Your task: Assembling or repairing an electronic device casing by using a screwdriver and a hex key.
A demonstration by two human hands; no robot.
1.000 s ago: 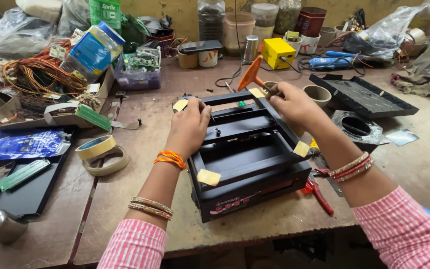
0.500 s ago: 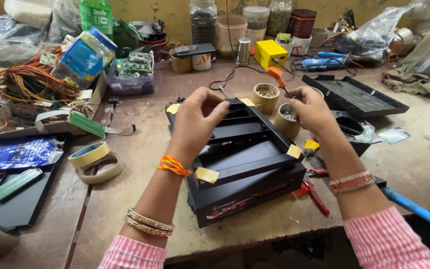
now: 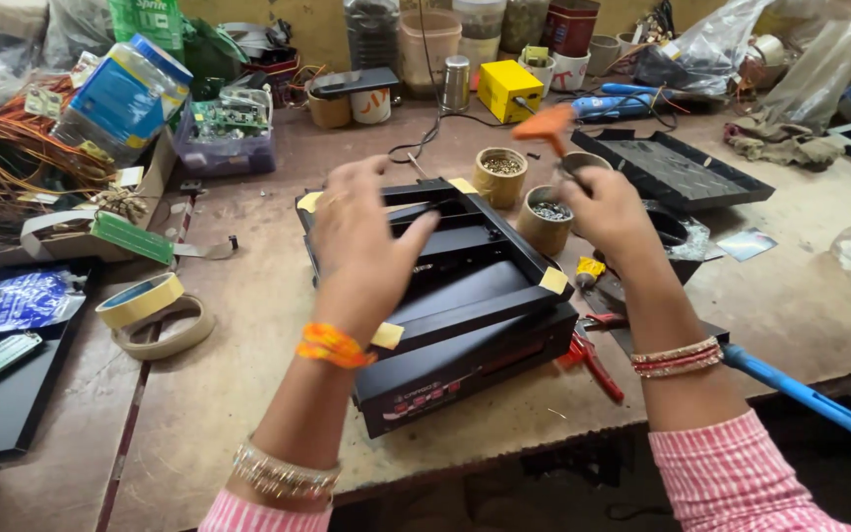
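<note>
Hovering left hand over black case | yellow box behind | blue packet left

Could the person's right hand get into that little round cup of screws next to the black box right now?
Probably yes, though not freely: the right hand hovers just beside the cup of screws with nothing between them, but it seems to grip an orange-handled tool, so its fingers look occupied.

Both hands over black device, orange-handled screwdriver in right.
</note>
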